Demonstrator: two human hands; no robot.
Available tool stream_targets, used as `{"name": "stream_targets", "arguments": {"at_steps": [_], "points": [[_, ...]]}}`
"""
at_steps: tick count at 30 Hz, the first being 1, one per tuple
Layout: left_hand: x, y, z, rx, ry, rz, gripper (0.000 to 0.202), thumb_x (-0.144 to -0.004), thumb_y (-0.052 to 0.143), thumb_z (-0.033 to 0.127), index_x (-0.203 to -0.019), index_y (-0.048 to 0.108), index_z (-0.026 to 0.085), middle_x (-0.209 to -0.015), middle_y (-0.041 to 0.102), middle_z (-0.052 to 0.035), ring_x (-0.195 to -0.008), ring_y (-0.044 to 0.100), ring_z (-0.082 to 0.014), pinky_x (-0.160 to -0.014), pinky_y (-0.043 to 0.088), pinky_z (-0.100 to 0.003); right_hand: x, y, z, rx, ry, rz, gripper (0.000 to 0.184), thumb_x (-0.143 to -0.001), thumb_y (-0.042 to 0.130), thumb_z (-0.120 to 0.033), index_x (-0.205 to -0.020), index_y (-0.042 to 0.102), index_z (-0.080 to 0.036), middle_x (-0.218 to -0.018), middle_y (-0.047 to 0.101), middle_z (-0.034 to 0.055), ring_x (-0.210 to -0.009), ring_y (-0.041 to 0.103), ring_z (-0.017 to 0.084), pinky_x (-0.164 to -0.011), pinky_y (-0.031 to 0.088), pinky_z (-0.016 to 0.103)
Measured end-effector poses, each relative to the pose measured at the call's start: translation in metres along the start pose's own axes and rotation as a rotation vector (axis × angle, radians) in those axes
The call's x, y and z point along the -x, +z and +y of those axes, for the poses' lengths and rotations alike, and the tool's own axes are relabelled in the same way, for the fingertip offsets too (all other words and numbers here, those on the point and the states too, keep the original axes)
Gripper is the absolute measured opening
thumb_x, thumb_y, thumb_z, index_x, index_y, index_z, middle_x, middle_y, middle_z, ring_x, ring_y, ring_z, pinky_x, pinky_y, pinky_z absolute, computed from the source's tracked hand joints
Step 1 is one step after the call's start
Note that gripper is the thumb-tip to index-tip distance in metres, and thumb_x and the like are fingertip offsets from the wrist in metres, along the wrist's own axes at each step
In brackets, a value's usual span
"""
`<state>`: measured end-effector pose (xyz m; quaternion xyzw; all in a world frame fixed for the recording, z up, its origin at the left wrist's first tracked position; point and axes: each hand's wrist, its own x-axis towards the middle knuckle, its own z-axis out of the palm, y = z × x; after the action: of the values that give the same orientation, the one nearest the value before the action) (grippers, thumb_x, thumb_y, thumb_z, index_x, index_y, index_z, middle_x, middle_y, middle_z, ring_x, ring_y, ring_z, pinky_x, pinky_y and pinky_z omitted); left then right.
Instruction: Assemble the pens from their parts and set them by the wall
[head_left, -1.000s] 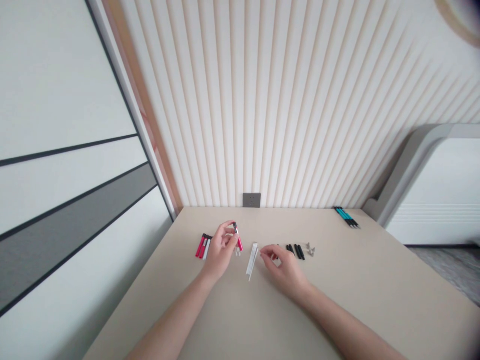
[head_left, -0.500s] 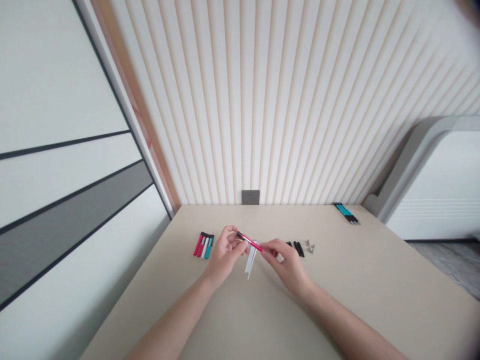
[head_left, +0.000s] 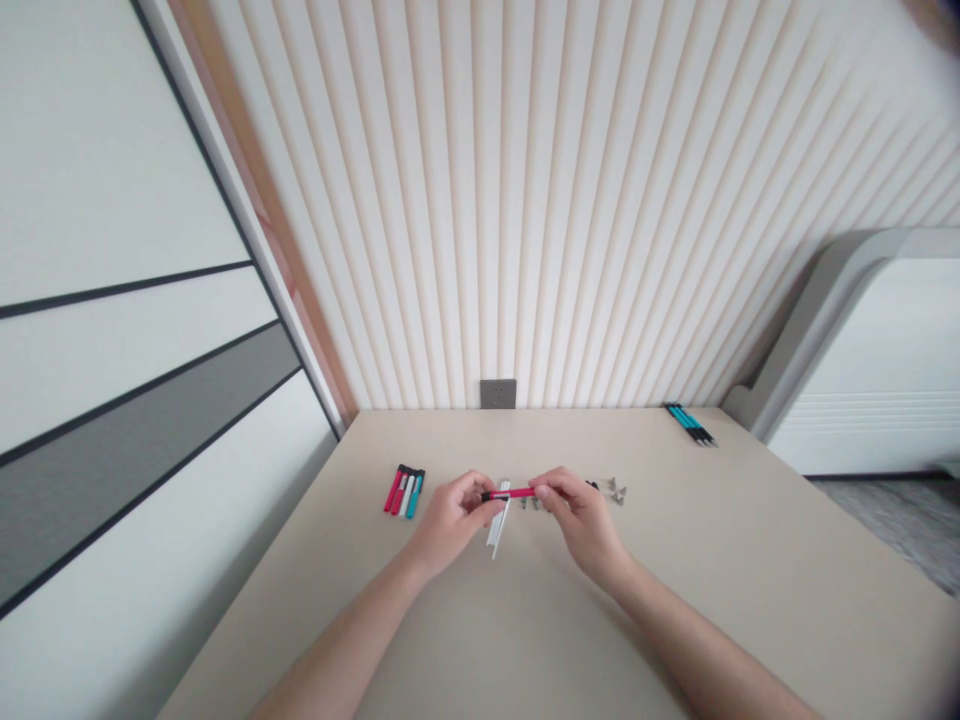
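Note:
A red pen barrel (head_left: 519,492) with a black end is held nearly level between my two hands above the table. My left hand (head_left: 453,515) pinches its black end. The fingers of my right hand (head_left: 574,510) close on the red end. Below the barrel lie several thin white refills (head_left: 498,525), partly covered by it. Small metal tips (head_left: 616,492) and black pen parts (head_left: 592,485) lie beyond my right hand, which hides some of them. To the left of my left hand rests a row of red, white and teal pen barrels (head_left: 405,492) with black ends.
Several teal and black pens (head_left: 690,425) lie at the table's far right corner. The beige table (head_left: 510,640) meets a ribbed wall (head_left: 495,200) with a dark socket (head_left: 498,394). A white panelled cabinet (head_left: 150,450) stands on the left, a pale headboard (head_left: 870,370) on the right.
The red barrel has turned from a slant to nearly level. My left hand has come down a little, and my right hand now covers more of the black parts.

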<state>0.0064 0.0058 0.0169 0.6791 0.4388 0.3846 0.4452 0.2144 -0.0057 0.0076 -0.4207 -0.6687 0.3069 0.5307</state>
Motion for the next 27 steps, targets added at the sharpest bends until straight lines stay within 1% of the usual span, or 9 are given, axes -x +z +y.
{"name": "stream_targets", "arguments": {"at_steps": [4,8,10,12,15,17,19,23,27], "points": [[0.004,0.008,0.000,-0.211,0.087,-0.080,0.019,-0.084,0.063,0.037,-0.086,0.069,0.018,-0.066,0.062,0.0016,-0.056,0.050,-0.0121,-0.055,0.036,-0.022,0.002,0.002,0.001,-0.046,-0.015,-0.025,0.023,-0.091,0.057,-0.039,-0.092,0.072,-0.022,-0.083,0.067,0.0051,-0.076,0.060,0.017,-0.068,0.048,0.030],[0.005,0.011,0.002,-0.184,0.095,-0.084,0.025,-0.090,0.053,0.038,-0.089,0.069,0.018,-0.072,0.066,-0.0013,-0.062,0.054,-0.0142,-0.057,0.038,-0.023,0.003,0.004,0.005,-0.044,0.012,-0.006,0.031,-0.094,0.051,-0.040,-0.113,0.066,-0.021,-0.087,0.068,0.0053,-0.075,0.062,0.017,-0.070,0.052,0.031],[0.003,0.008,0.003,-0.123,0.076,-0.041,0.027,-0.092,0.050,0.039,-0.091,0.067,0.018,-0.079,0.068,-0.0030,-0.064,0.055,-0.0144,-0.058,0.040,-0.023,0.004,0.004,0.008,0.028,0.011,0.003,0.031,-0.095,0.048,-0.039,-0.113,0.065,-0.020,-0.088,0.068,0.0059,-0.076,0.062,0.017,-0.070,0.052,0.030],[0.001,0.005,0.001,-0.048,0.066,0.023,0.028,-0.093,0.047,0.040,-0.093,0.064,0.017,-0.087,0.069,-0.0047,-0.064,0.056,-0.0137,-0.060,0.043,-0.023,0.005,0.005,0.009,0.167,-0.057,-0.084,0.027,-0.097,0.047,-0.036,-0.106,0.068,-0.021,-0.090,0.068,0.0067,-0.079,0.062,0.018,-0.072,0.051,0.031],[-0.002,0.001,-0.003,-0.024,0.086,0.135,0.028,-0.095,0.045,0.040,-0.094,0.060,0.017,-0.088,0.067,-0.0051,-0.065,0.057,-0.0135,-0.062,0.046,-0.023,0.008,0.010,0.009,0.406,-0.252,-0.321,0.024,-0.097,0.047,-0.028,-0.100,0.070,-0.022,-0.093,0.069,0.0072,-0.088,0.061,0.019,-0.081,0.048,0.033],[-0.003,0.000,-0.008,-0.114,0.111,0.212,0.025,-0.094,0.046,0.038,-0.096,0.059,0.018,-0.086,0.066,-0.0046,-0.067,0.058,-0.0147,-0.064,0.046,-0.024,0.010,0.014,0.009,0.526,-0.346,-0.432,0.022,-0.097,0.049,-0.025,-0.103,0.070,-0.023,-0.097,0.069,0.0067,-0.092,0.060,0.020,-0.084,0.046,0.034],[-0.004,0.000,-0.012,-0.254,0.147,0.264,0.021,-0.094,0.048,0.035,-0.099,0.060,0.019,-0.088,0.066,-0.0047,-0.073,0.060,-0.0166,-0.068,0.047,-0.026,0.012,0.019,0.009,0.596,-0.390,-0.493,0.021,-0.097,0.050,-0.025,-0.104,0.070,-0.024,-0.098,0.070,0.0056,-0.093,0.059,0.019,-0.084,0.044,0.033],[-0.004,-0.001,-0.017,-0.472,0.234,0.235,0.016,-0.094,0.048,0.026,-0.098,0.061,0.020,-0.091,0.065,-0.0047,-0.082,0.060,-0.0185,-0.076,0.046,-0.029,0.014,0.022,0.008,0.638,-0.426,-0.549,0.022,-0.097,0.049,-0.023,-0.103,0.070,-0.026,-0.095,0.070,0.0038,-0.091,0.059,0.017,-0.084,0.041,0.032],[-0.003,-0.002,-0.017,-0.532,0.273,0.187,0.014,-0.094,0.047,0.022,-0.098,0.061,0.020,-0.092,0.065,-0.0040,-0.087,0.061,-0.0184,-0.079,0.046,-0.029,0.013,0.019,0.006,0.640,-0.433,-0.562,0.021,-0.097,0.049,-0.022,-0.103,0.069,-0.025,-0.095,0.070,0.0035,-0.090,0.059,0.017,-0.083,0.040,0.031]]}}
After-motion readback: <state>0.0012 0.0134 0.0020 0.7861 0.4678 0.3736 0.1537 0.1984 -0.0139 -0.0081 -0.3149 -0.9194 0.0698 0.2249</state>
